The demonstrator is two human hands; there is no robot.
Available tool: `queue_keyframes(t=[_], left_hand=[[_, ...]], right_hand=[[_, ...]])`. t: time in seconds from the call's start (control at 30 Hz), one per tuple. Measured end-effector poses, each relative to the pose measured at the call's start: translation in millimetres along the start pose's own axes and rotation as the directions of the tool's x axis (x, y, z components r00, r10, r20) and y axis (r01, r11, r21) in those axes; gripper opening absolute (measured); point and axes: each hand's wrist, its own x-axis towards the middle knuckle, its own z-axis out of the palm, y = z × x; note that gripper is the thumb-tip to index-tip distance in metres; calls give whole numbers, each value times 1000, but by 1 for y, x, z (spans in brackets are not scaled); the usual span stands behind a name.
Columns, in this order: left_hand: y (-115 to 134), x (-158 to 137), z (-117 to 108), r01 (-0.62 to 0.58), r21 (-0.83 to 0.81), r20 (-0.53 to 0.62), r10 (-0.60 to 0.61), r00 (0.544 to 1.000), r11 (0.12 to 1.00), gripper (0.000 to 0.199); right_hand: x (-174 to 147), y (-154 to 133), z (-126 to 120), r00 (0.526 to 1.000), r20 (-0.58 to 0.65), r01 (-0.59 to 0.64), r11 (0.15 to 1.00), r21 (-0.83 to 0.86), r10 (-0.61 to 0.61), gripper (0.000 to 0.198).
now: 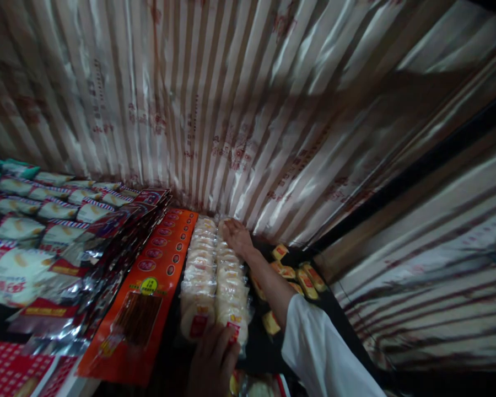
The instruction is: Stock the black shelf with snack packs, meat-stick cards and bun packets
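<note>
Two rows of round pale cakes in clear wrappers stand packed on edge, a left row (199, 270) and a right row (230, 281). At the far end of the right row, my right hand (237, 238) lies over the last packets with its fingers stretched out. My left hand (215, 358) is at the near end, fingertips touching the front packets where the rows meet; its fingers are extended and partly in shadow. Red labels show on the nearest cakes.
A large orange packet (149, 286) lies left of the rows, beside stacked dark red and silver packets (107, 259). Several white bags (22, 275) fill the far left. Small yellow packets (308, 281) are scattered on the right. A striped sheet (215, 99) hangs behind.
</note>
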Motion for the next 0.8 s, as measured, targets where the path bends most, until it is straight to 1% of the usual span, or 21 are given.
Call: queue_keyframes(t=[0.1, 0.17, 0.27, 0.37, 0.47, 0.57, 0.6, 0.67, 0.73, 0.8], left_hand=[[1, -1, 4, 8, -4, -47, -8, 999, 1000, 30], [2, 0, 7, 16, -4, -75, -16, 997, 1000, 31], [2, 0, 9, 33, 4, -94, -32, 995, 999, 29], [3, 1, 9, 53, 6, -87, -52, 995, 999, 31], [2, 4, 7, 37, -1, -60, -37, 997, 999, 32], [2, 6, 4, 22, 4, -72, -22, 997, 1000, 32], [2, 6, 3, 20, 5, -66, -19, 998, 1000, 32], [2, 4, 1, 18, 3, -27, -18, 999, 1000, 30], [2, 0, -1, 26, 3, 38, -26, 999, 1000, 27], [2, -4, -5, 36, 11, 104, -37, 994, 999, 26]], right_hand=[[12, 0, -3, 994, 42, -101, 995, 17, 100, 49], [20, 1, -4, 990, 76, -121, 992, 21, 119, 51], [28, 2, -5, 985, 114, -134, 991, 31, 130, 53], [30, 2, -5, 981, 142, -136, 990, 36, 130, 54], [27, 3, -5, 980, 169, -116, 992, 39, 108, 55], [24, 3, -6, 976, 179, -136, 989, 62, 123, 57], [23, 3, -6, 979, 159, -139, 987, 87, 124, 57], [21, 4, -7, 991, 79, -120, 981, 154, 109, 55], [16, 6, -10, 994, -27, -95, 972, 213, 103, 55], [4, 9, -15, 987, -99, -103, 966, 239, 129, 58]])
